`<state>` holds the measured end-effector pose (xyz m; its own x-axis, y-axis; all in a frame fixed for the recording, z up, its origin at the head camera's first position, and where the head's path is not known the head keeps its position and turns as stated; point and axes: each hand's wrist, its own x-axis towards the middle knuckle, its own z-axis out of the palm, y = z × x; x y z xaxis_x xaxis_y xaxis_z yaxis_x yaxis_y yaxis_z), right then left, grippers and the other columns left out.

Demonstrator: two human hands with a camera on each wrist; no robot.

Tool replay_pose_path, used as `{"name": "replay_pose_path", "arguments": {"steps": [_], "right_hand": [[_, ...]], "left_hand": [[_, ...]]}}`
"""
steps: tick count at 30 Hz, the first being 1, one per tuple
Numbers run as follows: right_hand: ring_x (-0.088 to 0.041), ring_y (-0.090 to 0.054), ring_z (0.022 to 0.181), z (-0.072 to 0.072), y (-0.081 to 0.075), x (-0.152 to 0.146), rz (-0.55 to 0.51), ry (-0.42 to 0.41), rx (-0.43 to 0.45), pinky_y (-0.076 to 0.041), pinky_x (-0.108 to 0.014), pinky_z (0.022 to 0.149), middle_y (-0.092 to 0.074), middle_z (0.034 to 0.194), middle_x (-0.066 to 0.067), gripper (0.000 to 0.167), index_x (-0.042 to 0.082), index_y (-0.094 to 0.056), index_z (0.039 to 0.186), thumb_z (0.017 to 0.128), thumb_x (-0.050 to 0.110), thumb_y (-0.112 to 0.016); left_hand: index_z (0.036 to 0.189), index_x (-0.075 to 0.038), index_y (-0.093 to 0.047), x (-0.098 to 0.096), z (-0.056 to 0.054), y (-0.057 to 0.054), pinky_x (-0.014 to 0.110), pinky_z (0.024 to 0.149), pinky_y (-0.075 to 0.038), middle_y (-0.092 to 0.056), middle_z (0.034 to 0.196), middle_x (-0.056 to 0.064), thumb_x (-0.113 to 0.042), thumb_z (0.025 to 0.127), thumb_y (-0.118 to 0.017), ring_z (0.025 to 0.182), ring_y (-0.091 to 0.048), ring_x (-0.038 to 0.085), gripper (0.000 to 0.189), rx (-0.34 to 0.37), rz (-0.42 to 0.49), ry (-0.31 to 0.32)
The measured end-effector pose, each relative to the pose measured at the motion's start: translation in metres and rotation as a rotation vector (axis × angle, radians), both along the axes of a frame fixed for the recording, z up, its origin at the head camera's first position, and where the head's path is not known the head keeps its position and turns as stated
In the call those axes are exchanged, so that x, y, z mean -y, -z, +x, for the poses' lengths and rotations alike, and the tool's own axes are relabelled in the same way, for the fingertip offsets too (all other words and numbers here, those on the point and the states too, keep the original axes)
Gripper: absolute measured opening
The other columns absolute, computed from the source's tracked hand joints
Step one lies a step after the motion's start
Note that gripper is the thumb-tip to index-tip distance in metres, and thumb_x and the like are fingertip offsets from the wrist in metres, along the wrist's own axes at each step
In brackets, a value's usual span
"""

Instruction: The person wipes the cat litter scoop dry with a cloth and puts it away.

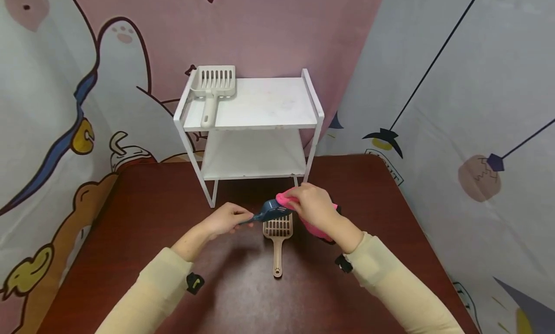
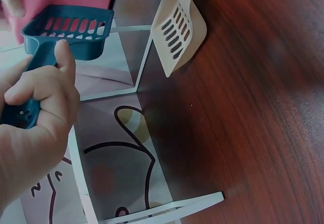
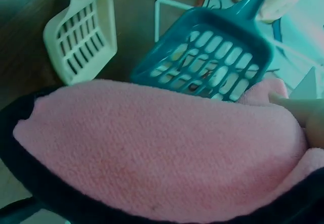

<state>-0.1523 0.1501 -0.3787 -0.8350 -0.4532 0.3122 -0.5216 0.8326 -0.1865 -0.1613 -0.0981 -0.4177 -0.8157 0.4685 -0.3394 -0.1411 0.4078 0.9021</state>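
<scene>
My left hand [image 1: 225, 220] grips the handle of a dark blue litter scoop [image 1: 271, 210], held up over the table. In the left wrist view the scoop's slotted basket [image 2: 91, 50] extends beyond my thumb. A pink cloth [image 3: 152, 148] with a black border is pinched in my right hand [image 1: 313, 206], at the far rim of the blue scoop. Most of this cloth hangs below the right hand, and the right wrist view shows it spread across the scoop's near edge. Beneath them on the table lies a beige litter scoop [image 1: 277, 251], its handle towards me.
A white two-tier shelf [image 1: 273, 102] stands at the back of the dark brown table [image 1: 143, 228]. On its top tier, at the left, rests a cream litter scoop [image 1: 210, 107]. Walls with cartoon drawings [image 1: 125, 83] enclose the table's back and sides.
</scene>
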Motion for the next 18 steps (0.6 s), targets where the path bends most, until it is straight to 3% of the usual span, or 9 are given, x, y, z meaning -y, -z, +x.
{"name": "replay_pose_path", "arguments": {"steps": [9,15,18], "right_hand": [[-0.016,-0.055,0.07,-0.012,0.009,-0.025,0.03,0.102,0.05,-0.049,-0.031,0.053,-0.068,0.079,-0.004,0.016,0.012,-0.074,0.094,0.078,0.016,-0.075],[-0.014,-0.049,0.064,-0.012,-0.005,-0.023,-0.054,0.159,0.058,-0.039,-0.027,0.049,-0.065,0.076,-0.005,0.017,0.012,-0.073,0.097,0.081,0.016,-0.073],[-0.016,-0.055,0.07,-0.009,-0.014,-0.011,-0.104,0.151,0.059,-0.045,-0.03,0.053,-0.068,0.083,-0.005,0.018,0.013,-0.073,0.099,0.081,0.018,-0.073]], "left_hand": [[0.118,0.003,-0.062,0.01,-0.003,0.002,0.022,0.052,-0.038,-0.068,0.101,0.013,-0.015,0.093,-0.057,0.059,-0.04,0.009,0.031,-0.036,-0.016,-0.027],[0.123,0.01,-0.055,0.009,-0.005,0.007,0.02,0.055,-0.046,-0.062,0.073,0.001,-0.011,0.092,-0.058,0.058,-0.051,0.006,0.037,0.043,0.009,-0.047],[0.122,0.011,-0.055,0.005,-0.003,0.009,0.019,0.051,-0.044,-0.059,0.064,-0.002,-0.008,0.09,-0.06,0.054,-0.052,0.004,0.038,0.049,0.002,-0.071]]}}
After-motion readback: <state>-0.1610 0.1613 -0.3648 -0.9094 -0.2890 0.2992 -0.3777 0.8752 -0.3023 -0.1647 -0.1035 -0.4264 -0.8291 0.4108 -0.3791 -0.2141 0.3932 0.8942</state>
